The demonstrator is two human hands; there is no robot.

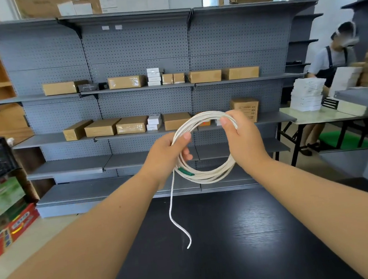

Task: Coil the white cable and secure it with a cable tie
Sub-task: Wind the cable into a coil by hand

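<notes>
The white cable (209,176) is wound into a round coil of several loops, held up in the air above the black table (226,239). My left hand (166,155) grips the coil's left side, thumb on top. My right hand (244,140) grips the coil's upper right side, thumb over the strands. A green band (186,171) sits on the lower left of the coil. One loose cable end (176,215) hangs from the coil down to the table top. No cable tie is in view.
Grey pegboard shelving (145,102) with cardboard boxes stands behind the table. Crates and colourful cartons (0,210) are stacked at the left. At the right, a person (330,66) stands by a folding table (320,116) with stacked white boxes.
</notes>
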